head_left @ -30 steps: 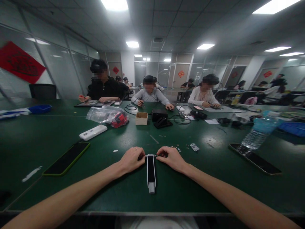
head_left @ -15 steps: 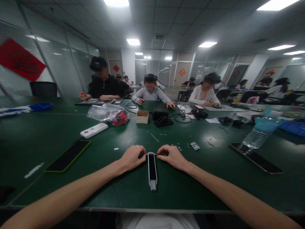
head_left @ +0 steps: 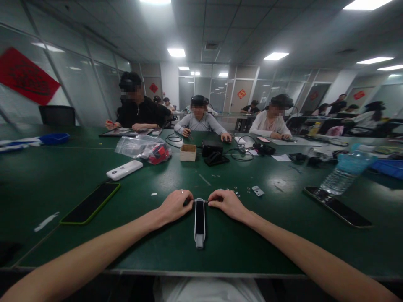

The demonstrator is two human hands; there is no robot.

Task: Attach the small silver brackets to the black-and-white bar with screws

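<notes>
Between my hands on the green table lies a long, narrow device with a white frame, a dark face and a grey tip pointing toward me. My left hand is closed in a pinch at the left side of its far end. At the right side of that end, my right hand pinches with thumb and forefinger. Something small shows at the fingertips on each side, too small to name. Just beyond my right hand lie several small rings and a little metal plate.
To the left are a green-edged phone, a white oblong device and a plastic bag. A small box stands ahead. On the right, a tilted water bottle is by another phone. Several people sit across the table.
The near tip of the narrow device has swung slightly left. Both hands keep their pinch at its far end, almost in the same place.
</notes>
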